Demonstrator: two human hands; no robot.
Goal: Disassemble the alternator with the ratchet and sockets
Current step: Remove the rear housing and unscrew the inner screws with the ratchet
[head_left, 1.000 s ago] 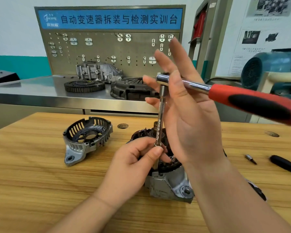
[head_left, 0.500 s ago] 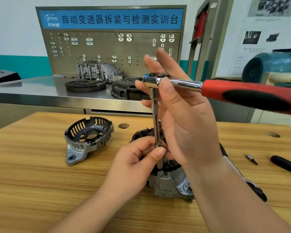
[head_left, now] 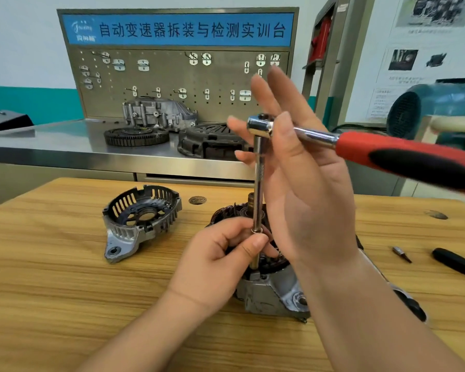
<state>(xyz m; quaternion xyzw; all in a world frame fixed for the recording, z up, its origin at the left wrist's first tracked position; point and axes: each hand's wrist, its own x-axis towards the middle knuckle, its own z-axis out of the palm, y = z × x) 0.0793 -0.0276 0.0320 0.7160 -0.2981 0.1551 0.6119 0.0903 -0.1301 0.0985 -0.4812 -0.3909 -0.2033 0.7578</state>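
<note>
The alternator body (head_left: 269, 294) stands on the wooden table, its dark windings showing on top. A chrome extension bar (head_left: 258, 183) rises upright from it to the ratchet (head_left: 261, 127), whose red and black handle points right. My left hand (head_left: 220, 261) pinches the lower end of the bar between thumb and fingers, just above the housing. My right hand (head_left: 306, 200) holds the ratchet's head, thumb over its neck and the other fingers stretched up behind it. The socket's tip is hidden behind my left hand. The removed end cover (head_left: 140, 218) lies to the left.
A small bit (head_left: 401, 253) and a black tool handle (head_left: 457, 264) lie on the table at the right. Behind stands a steel bench (head_left: 51, 149) with a gear ring (head_left: 136, 135), a clutch cover (head_left: 210, 140) and a pegboard. A blue-green motor (head_left: 435, 108) sits at the far right.
The ratchet head shifted a little left while the handle levelled out, then came back right with the handle sloping down again. My left hand kept its pinch on the bar.
</note>
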